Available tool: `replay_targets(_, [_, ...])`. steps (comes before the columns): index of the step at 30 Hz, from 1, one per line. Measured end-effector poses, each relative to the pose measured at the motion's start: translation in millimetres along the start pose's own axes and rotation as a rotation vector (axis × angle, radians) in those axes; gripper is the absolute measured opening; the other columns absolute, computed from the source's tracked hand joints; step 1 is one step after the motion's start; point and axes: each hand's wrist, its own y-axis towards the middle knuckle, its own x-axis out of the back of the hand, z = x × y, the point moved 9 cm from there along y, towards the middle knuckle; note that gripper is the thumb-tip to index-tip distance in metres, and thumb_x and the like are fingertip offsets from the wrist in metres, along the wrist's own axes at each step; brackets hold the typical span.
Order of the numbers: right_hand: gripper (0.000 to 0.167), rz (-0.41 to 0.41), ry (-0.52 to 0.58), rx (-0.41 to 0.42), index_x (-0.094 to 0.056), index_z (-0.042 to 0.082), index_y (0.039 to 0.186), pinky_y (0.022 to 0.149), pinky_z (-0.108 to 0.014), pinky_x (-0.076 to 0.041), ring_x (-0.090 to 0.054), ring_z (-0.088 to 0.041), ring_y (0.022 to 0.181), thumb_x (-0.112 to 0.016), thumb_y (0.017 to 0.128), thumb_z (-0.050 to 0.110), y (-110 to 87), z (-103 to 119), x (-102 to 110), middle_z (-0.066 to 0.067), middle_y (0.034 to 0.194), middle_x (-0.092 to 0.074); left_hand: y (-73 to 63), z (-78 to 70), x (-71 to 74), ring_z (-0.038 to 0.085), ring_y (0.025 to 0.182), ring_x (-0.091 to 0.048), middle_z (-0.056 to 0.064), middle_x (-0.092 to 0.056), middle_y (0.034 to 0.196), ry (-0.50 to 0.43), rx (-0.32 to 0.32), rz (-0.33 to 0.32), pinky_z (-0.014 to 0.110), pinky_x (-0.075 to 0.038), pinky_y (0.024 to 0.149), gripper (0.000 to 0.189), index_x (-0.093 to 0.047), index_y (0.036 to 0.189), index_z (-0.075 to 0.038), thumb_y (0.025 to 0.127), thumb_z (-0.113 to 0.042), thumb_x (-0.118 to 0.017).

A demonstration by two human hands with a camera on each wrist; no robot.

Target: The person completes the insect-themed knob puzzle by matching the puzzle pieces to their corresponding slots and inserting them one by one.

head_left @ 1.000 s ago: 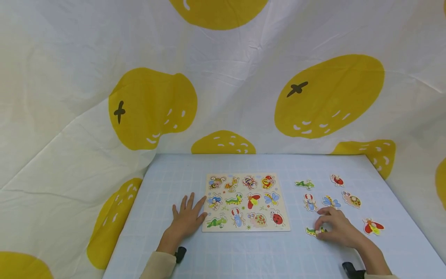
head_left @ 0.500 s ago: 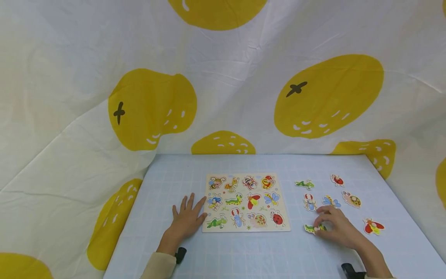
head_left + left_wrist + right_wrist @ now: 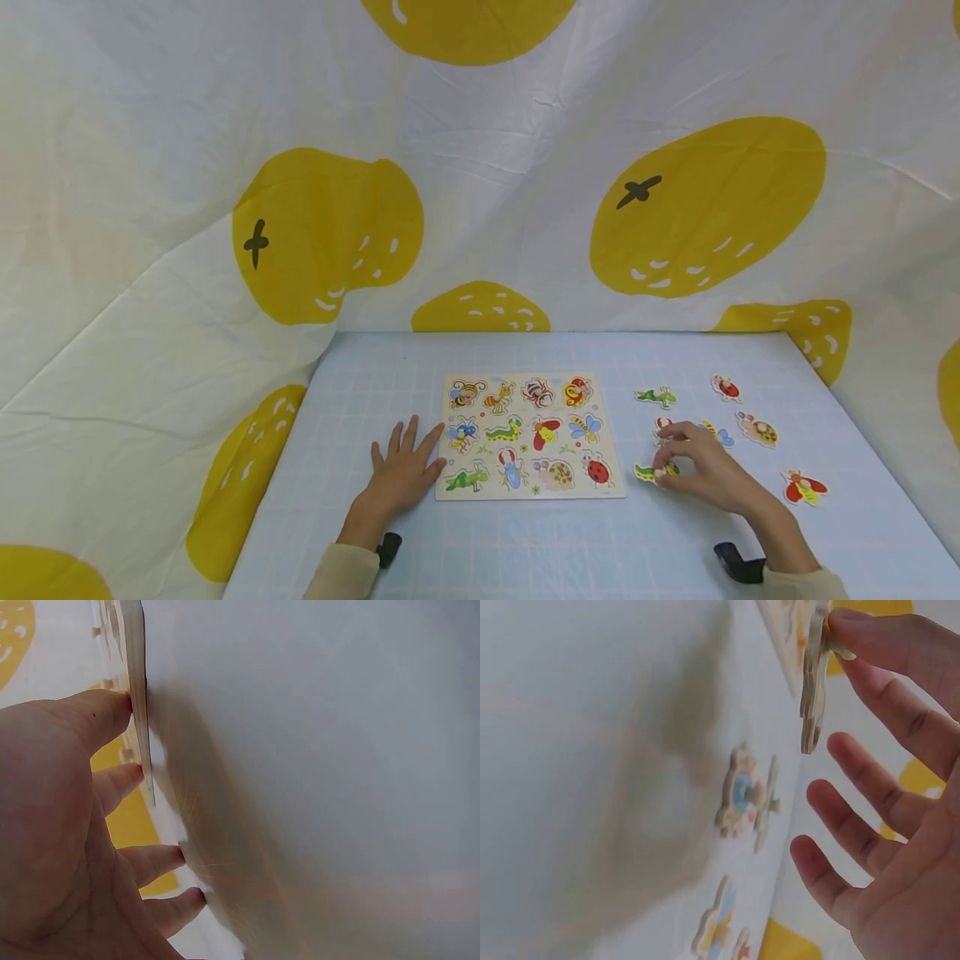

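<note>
My right hand point(image 3: 708, 471) pinches a green caterpillar puzzle piece point(image 3: 643, 472) by its small knob, between thumb and forefinger. In the right wrist view the caterpillar piece point(image 3: 812, 690) hangs above the table, seen edge-on, while the other fingers are spread. The wooden insect puzzle board point(image 3: 600, 493) lies flat, to the left of that hand. With fingers spread, my left hand point(image 3: 401, 471) rests at the board's left side. In the left wrist view, the thumb and one finger touch the board's edge point(image 3: 136, 690).
Loose pieces lie right of the board: a grasshopper point(image 3: 656, 397), a ladybug point(image 3: 726, 387), a snail point(image 3: 757, 428), a dragonfly point(image 3: 722, 435), a red-winged bug point(image 3: 804, 487) and a partly covered stag beetle point(image 3: 663, 423). A lemon-print cloth point(image 3: 510, 208) hangs behind the table.
My right hand has lifted the caterpillar piece and carried it left and slightly away from me, now partly covering the stag beetle. The left hand has stayed in place.
</note>
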Motion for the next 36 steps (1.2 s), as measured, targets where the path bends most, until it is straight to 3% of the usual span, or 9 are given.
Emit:
replay_targets(8, [0.022,0.008,0.000,0.062,-0.070,0.035,0.081,0.096,-0.066,-0.037,-0.044,-0.039,0.121,-0.086,0.079,0.020,20.7,23.3,-4.1,-0.015,0.130,-0.056,0.2,0.0,-1.5,0.046,0.149,-0.006,0.019,-0.016,0.164,-0.008,0.001,0.006,0.078,-0.002,0.107,0.062,-0.036,0.157,-0.026,0.101,-0.047,-0.055])
replay_targets(15, [0.023,0.032,0.014,0.129,-0.071,0.033,0.082,0.099,-0.069,-0.034,-0.041,-0.039,0.124,-0.085,0.080,0.014,39.8,43.6,-10.6,-0.016,0.130,-0.056,1.3,0.8,-1.6,0.046,0.149,-0.006,0.019,-0.016,0.164,-0.005,-0.004,0.002,0.078,-0.003,0.107,0.062,-0.036,0.157,-0.027,0.101,-0.047,-0.054])
replay_targets(25, [0.022,0.064,-0.024,0.254,-0.071,0.031,0.082,0.096,-0.061,-0.037,-0.047,-0.035,0.118,-0.086,0.079,0.015,72.0,70.7,-25.5,-0.014,0.127,-0.058,2.2,1.4,-3.1,0.045,0.149,-0.005,0.018,-0.015,0.165,-0.010,0.001,0.009,0.077,-0.002,0.107,0.062,-0.035,0.157,-0.028,0.101,-0.048,-0.054])
replay_targets(36, [0.015,0.102,-0.039,0.370,-0.072,0.027,0.083,0.096,-0.067,-0.033,-0.046,-0.038,0.121,-0.083,0.083,0.017,102.4,106.9,-42.5,-0.016,0.129,-0.057,2.3,2.6,-2.3,0.045,0.149,-0.004,0.018,-0.014,0.165,-0.017,0.001,-0.003,0.077,-0.001,0.107,0.062,-0.035,0.157,-0.028,0.101,-0.047,-0.054])
